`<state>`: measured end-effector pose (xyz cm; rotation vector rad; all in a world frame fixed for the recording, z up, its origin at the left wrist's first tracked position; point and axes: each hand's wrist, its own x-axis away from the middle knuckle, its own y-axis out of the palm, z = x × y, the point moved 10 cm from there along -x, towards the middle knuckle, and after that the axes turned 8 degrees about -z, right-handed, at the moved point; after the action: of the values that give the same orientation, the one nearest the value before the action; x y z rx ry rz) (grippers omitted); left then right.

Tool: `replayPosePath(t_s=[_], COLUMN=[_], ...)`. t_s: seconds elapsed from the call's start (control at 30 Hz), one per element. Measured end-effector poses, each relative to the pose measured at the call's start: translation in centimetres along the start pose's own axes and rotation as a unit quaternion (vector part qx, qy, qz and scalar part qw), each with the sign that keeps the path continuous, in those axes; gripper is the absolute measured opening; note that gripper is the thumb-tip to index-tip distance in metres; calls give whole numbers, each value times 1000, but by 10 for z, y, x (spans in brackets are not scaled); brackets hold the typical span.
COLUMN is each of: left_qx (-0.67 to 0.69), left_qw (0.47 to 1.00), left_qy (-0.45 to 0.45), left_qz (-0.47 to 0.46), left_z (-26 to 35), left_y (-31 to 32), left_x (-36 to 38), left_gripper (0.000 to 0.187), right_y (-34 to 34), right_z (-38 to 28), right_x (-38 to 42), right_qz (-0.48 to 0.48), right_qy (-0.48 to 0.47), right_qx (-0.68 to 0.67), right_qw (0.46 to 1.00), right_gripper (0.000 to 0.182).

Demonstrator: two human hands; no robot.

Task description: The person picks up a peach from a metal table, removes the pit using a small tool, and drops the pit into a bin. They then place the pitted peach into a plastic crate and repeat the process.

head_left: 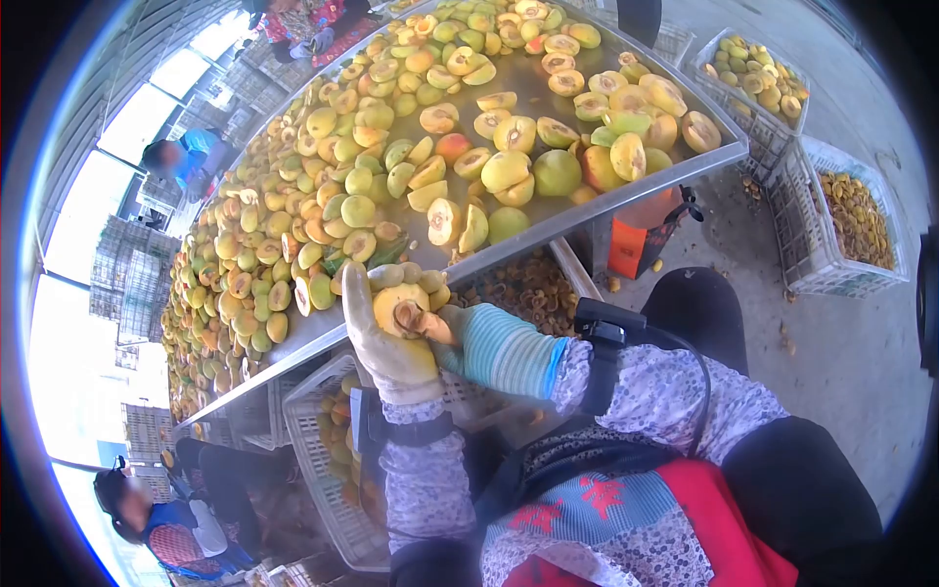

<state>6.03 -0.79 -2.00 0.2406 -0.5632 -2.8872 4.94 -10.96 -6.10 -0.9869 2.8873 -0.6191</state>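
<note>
My left hand [386,352], in a cream glove, cups a halved yellow peach [390,304] at the front edge of the table. The cut face is turned up toward me. My right hand [504,348], in a teal striped glove with stained fingertips, is closed and pressed against that face. A brown piece shows where the fingertips meet the flesh; I cannot tell if it is the pit or a tool. Just beyond, cut and whole peaches [358,212] cover much of the metal table [606,203].
Under the table edge sits a crate of brown scraps [518,286]; a crate [318,445] of fruit stands below left. To the right are a fruit crate [753,78], a scrap crate [851,220] and an orange-black bag [641,240]. Other people [186,533] sit around the table.
</note>
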Motion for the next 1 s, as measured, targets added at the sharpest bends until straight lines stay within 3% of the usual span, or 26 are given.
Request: replayPosePath(t_s=[0.1, 0.2, 0.3, 0.37, 0.43, 0.53, 0.6, 0.73, 0.77, 0.8, 0.93, 0.97, 1.0], left_qx=[-14, -91, -97, -181, -161, -128, -110, -80, -36, 9, -38, -14, 9], left_qw=[1000, 995, 988, 974, 982, 980, 981, 980, 980, 978, 976, 979, 981], left_qy=[-13, -4, -68, -38, -46, -33, -57, -74, -96, -119, -100, -115, -130], left_qz=[8, -50, -102, -128, -85, -151, -148, -169, -171, -173, -188, -168, -147], left_z=[1, 7, -2, 1, -2, -7, -10, -14, -20, -26, -25, -26, -27], left_y=[0, 5, 8, 11, 8, 15, 20, 25, 24, 25, 35, 37, 36], left_x=[-1, -5, -8, -11, -8, -9, -5, -4, -5, -4, 0, 2, 3], left_gripper=[43, 45, 48, 48, 48, 55, 52, 50, 49, 49, 47, 47, 46], right_y=[10, 19, 24, 23, 25, 14, 26, 53, 43, 25, 4, 9, 30], right_z=[-5, 2, 2, 6, 13, -3, 2, 29, 29, 15, -8, -1, 15], right_x=[-5, -3, -3, 0, 3, 12, 36, 25, 6, 7, 23, 22, 36], right_qz=[-23, -82, -99, -108, -116, -115, -269, -302, -170, -29, 22, -119, -252], right_qy=[-82, -65, -109, -77, -44, -105, 97, 69, -73, -211, -296, -114, 75], right_qx=[-81, -116, -169, -113, -57, -146, -223, -264, -182, -92, -60, -158, -245], right_qw=[993, 988, 975, 985, 991, 977, 932, 913, 966, 973, 953, 974, 933], right_gripper=[32, 32, 35, 36, 37, 39, 45, 48, 46, 44, 42, 44, 45])
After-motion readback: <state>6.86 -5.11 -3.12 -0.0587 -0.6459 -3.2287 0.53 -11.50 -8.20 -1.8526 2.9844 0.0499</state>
